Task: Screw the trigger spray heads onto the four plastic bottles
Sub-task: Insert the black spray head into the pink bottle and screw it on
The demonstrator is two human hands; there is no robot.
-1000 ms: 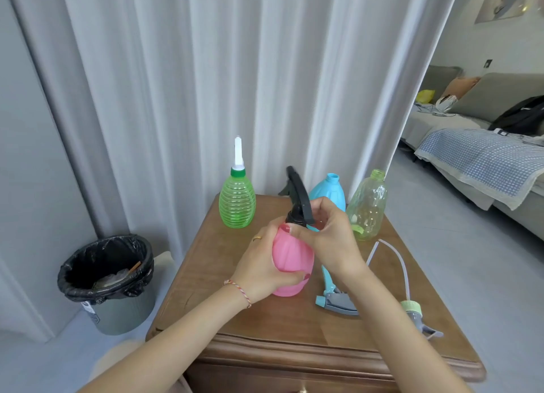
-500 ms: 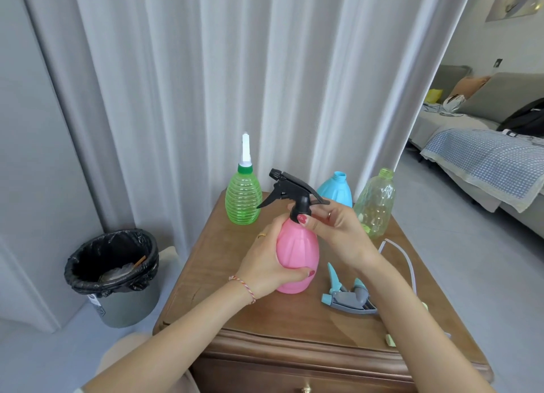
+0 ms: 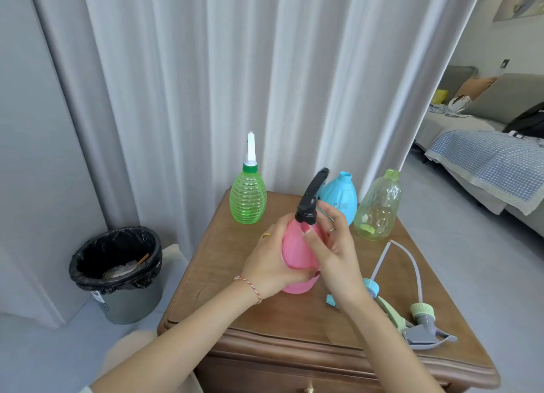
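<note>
I see the left hand (image 3: 270,263) wrapped around the pink bottle (image 3: 297,254) (upright on the surface (image 3: 235,304)), while the right hand (image 3: 332,245) pinches its black spray head (image 3: 309,201) collar.

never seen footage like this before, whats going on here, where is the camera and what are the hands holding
There is no machine: one wide-angle camera is worn on a person's head, looking down at their bare hands over a wooden table. The left hand grips a pink bottle; the right hand is at the collar of its black spray head. Behind stand a green ribbed bottle with a white nozzle, and an open blue bottle and clear bottle. Two loose spray heads lie on the right.
</note>
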